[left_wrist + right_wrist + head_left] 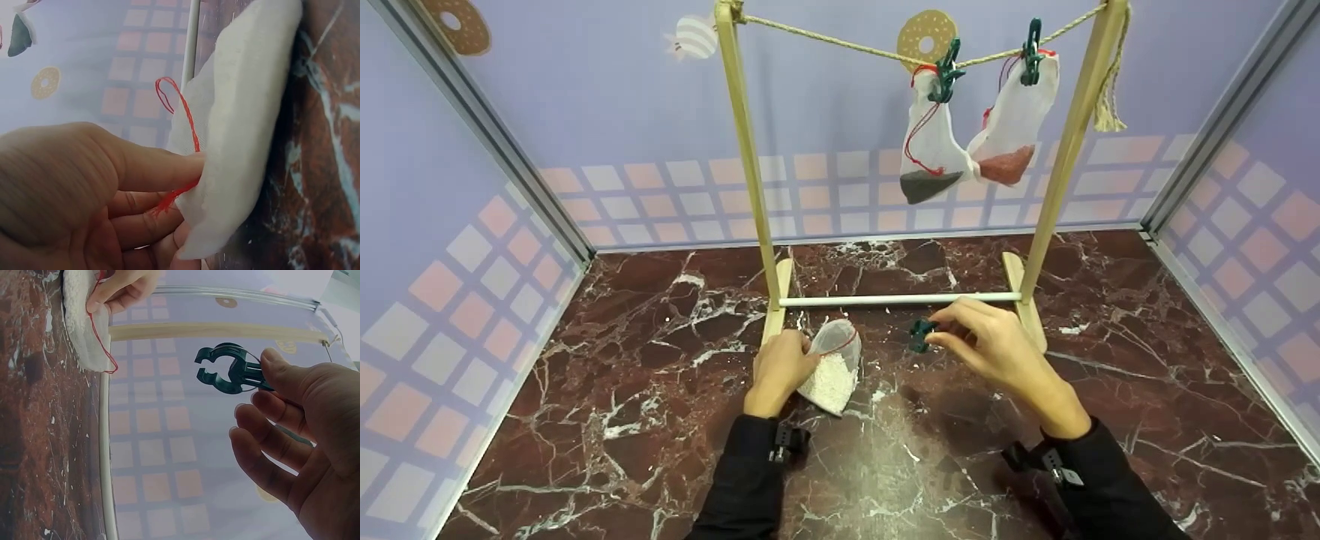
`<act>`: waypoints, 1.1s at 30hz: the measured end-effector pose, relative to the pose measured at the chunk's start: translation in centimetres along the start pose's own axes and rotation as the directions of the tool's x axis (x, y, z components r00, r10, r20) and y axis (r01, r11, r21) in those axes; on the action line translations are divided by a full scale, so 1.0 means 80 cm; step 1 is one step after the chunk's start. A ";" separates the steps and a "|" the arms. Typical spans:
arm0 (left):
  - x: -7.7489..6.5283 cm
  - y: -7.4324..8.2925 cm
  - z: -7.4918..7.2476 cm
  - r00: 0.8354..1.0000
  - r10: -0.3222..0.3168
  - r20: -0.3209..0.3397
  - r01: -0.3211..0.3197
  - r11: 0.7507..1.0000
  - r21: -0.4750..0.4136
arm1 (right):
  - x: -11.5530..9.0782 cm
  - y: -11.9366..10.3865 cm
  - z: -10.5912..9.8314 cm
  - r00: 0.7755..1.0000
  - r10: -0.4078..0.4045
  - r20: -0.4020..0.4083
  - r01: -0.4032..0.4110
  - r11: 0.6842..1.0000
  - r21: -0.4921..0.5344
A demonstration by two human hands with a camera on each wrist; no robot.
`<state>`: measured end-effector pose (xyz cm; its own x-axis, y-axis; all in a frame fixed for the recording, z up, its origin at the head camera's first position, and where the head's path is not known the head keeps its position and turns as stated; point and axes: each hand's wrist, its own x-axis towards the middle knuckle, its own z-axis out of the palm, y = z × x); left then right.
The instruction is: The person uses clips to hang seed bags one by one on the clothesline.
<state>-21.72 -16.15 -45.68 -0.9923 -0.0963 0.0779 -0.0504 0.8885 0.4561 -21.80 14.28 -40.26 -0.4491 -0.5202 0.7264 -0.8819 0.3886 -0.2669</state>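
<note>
My left hand [781, 367] pinches the side of a white mesh drawstring bag [834, 381], thumb on top. White grains fill the bag's lower part, and its upper end lies flat toward the rack on the marbled surface. In the left wrist view a red drawstring [190, 124] loops out by the thumb. Between thumb and forefinger, my right hand [997, 337] holds a dark green clothespin [239, 374] by its handle end, a little above the surface. Its curved jaws point toward the bag and stand slightly apart, with nothing between them. The other right fingers are loosely bent.
Behind the hands stands a wooden rack [751, 161] with a white bottom bar [896, 299] and a rope [825, 35]. Two mesh bags hang from it by green clothespins, one with dark grains [930, 185], one with reddish grains [1006, 166]. Patterned walls [585, 90] enclose the surface.
</note>
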 end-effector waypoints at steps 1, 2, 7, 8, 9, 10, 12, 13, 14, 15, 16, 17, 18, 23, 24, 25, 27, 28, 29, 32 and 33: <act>0.000 0.000 -0.001 1.000 0.007 -0.004 -0.007 1.000 -0.005 | 0.000 0.000 0.000 1.000 0.004 0.001 -0.004 1.000 0.002; 0.000 0.000 -0.001 1.000 0.012 -0.009 -0.012 1.000 -0.011 | 0.000 0.000 0.000 1.000 0.006 0.002 -0.006 1.000 0.003; 0.000 0.001 -0.001 1.000 0.021 -0.015 -0.021 0.999 -0.034 | -0.001 0.000 0.002 1.000 0.007 0.001 -0.007 1.000 0.001; 0.000 0.001 -0.001 1.000 0.023 -0.015 -0.024 0.999 -0.036 | -0.001 0.000 0.002 1.000 0.005 0.001 -0.005 1.000 0.000; 0.000 0.001 0.000 1.000 0.025 -0.015 -0.025 0.999 -0.037 | -0.001 0.000 0.002 1.000 0.005 0.001 -0.005 1.000 -0.002; 0.000 0.000 0.000 1.000 0.027 -0.017 -0.027 0.999 -0.036 | -0.001 0.000 0.002 1.000 0.006 0.001 -0.006 1.000 -0.004; 0.000 0.000 0.000 0.999 0.042 -0.024 -0.043 0.999 -0.033 | -0.001 0.000 0.003 1.000 0.005 0.000 -0.005 1.000 -0.004; 0.001 -0.001 0.000 0.999 0.048 -0.023 -0.049 0.998 -0.031 | -0.001 0.000 0.003 1.000 0.005 0.001 -0.005 1.000 -0.004; 0.001 -0.001 0.000 0.998 0.053 -0.023 -0.054 0.998 -0.030 | -0.001 0.000 0.003 1.000 0.006 0.001 -0.006 1.000 -0.004; 0.001 -0.001 0.000 0.998 0.053 -0.021 -0.054 0.998 -0.029 | -0.001 0.000 0.003 1.000 0.006 0.003 -0.006 1.000 -0.004; 0.001 -0.001 0.000 0.998 0.054 -0.020 -0.055 0.998 -0.028 | -0.001 0.000 0.003 1.000 0.007 0.003 -0.007 1.000 -0.001; 0.001 -0.001 0.000 0.998 0.056 -0.016 -0.056 0.998 -0.031 | -0.002 0.000 0.003 1.000 0.008 0.004 -0.008 1.000 0.000; 0.001 -0.001 0.000 0.999 0.051 -0.012 -0.051 0.998 -0.032 | -0.002 0.000 0.003 1.000 0.008 0.005 -0.008 1.000 0.000; 0.000 -0.001 -0.002 0.999 0.046 -0.021 -0.046 0.999 -0.022 | 0.000 0.000 0.003 1.000 0.007 0.004 -0.007 1.000 -0.008; -0.001 -0.001 -0.003 0.999 0.044 -0.025 -0.045 0.999 -0.019 | 0.000 0.000 0.003 1.000 0.005 0.002 -0.005 1.000 -0.010; -0.001 -0.002 -0.003 0.999 0.046 -0.027 -0.047 0.999 -0.018 | 0.000 0.000 0.003 1.000 0.002 0.000 -0.002 1.000 -0.011; -0.002 -0.001 -0.004 0.999 0.045 -0.030 -0.045 0.999 -0.015 | 0.001 0.000 0.003 1.000 -0.009 -0.007 0.009 1.000 -0.012; -0.002 -0.001 -0.005 0.999 0.043 -0.032 -0.044 0.999 -0.014 | 0.001 0.000 0.003 1.000 -0.014 -0.010 0.014 1.000 -0.011; -0.002 -0.001 -0.005 0.999 0.041 -0.035 -0.041 0.999 -0.016 | 0.001 0.000 0.003 1.000 -0.021 -0.015 0.020 1.000 -0.008; -0.001 0.000 -0.007 0.998 0.036 -0.043 -0.037 0.999 -0.025 | 0.002 0.001 0.003 0.998 -0.043 -0.037 0.044 0.999 0.006; -0.001 0.000 -0.008 0.998 0.040 -0.051 -0.042 0.999 -0.028 | 0.003 0.001 0.003 0.998 -0.050 -0.044 0.051 0.999 0.011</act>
<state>-21.56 -16.41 -45.09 -0.9865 -0.0829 0.1410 -0.0057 0.8790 0.4768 -22.01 14.03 -40.28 -0.3977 -0.5049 0.7661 -0.9051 0.3530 -0.2371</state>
